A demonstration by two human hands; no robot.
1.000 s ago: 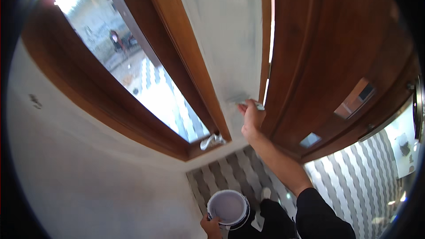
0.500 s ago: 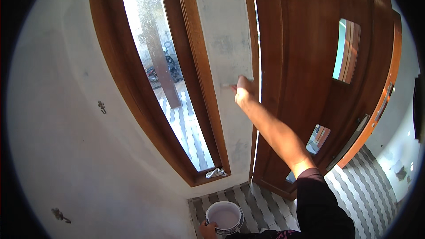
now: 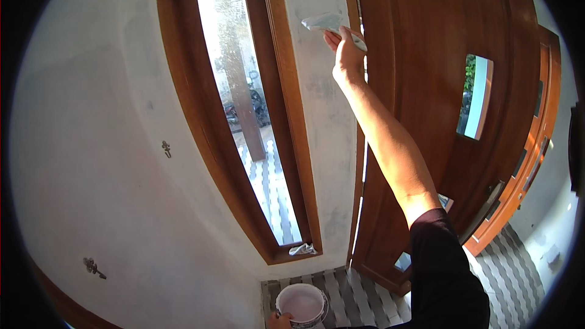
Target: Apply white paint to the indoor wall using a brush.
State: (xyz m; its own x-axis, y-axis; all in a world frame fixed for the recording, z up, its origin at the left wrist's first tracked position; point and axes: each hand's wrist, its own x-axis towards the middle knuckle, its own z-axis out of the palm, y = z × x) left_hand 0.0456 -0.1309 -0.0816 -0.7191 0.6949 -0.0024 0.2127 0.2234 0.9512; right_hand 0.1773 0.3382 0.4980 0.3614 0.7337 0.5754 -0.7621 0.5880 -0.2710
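Note:
My right hand (image 3: 348,55) is raised against the narrow plastered wall strip (image 3: 332,116) between the window and the door. Its fingers are closed round a paintbrush (image 3: 321,22) smeared with white, its pale bristle end on or very close to the wall. The brush's handle end sticks out past my hand toward the door frame. Low down, my left hand (image 3: 280,321) grips the rim of a white bucket (image 3: 325,304). Pale, whitish-pink paint (image 3: 300,306) shows inside it. Part of my left hand is cut off by the lower edge.
A tall wood-framed window (image 3: 291,146) stands left of the strip, with a crumpled white cloth (image 3: 303,249) on its sill. On the right is a brown wooden door (image 3: 420,73). Metal hooks (image 3: 166,148) stick out of the left wall. Patterned grey tiles (image 3: 506,274) cover the floor.
My right hand has moved up the wall strip with the paintbrush, which now shows more clearly. The view has shifted; my left hand is still at the bucket.

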